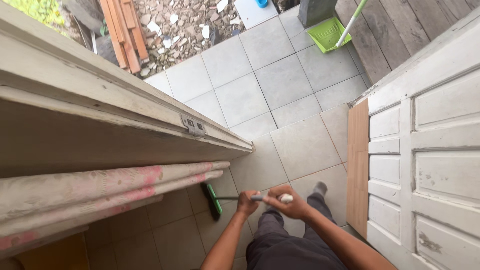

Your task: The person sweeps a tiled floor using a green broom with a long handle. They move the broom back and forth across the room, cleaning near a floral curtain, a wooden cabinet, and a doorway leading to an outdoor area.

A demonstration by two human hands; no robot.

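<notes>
Both hands are holding a broom stick [235, 198] down low over the floor tiles [300, 145]. The left hand [246, 202] is wrapping tight around the middle, and the right hand [286, 201] is squeezing the white end. The green broom head [212, 200] is sitting on the floor by the pink curtain [110, 187] — right beside the door frame [125, 107]. Short, flat pushes into that corner look best — keeping the bristles down.

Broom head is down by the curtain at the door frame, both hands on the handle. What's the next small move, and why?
Probably a short pull of the broom head away from the curtain toward the open tiles: it sits at the fabric's foot, and left hand and right hand already grip the handle.
</notes>
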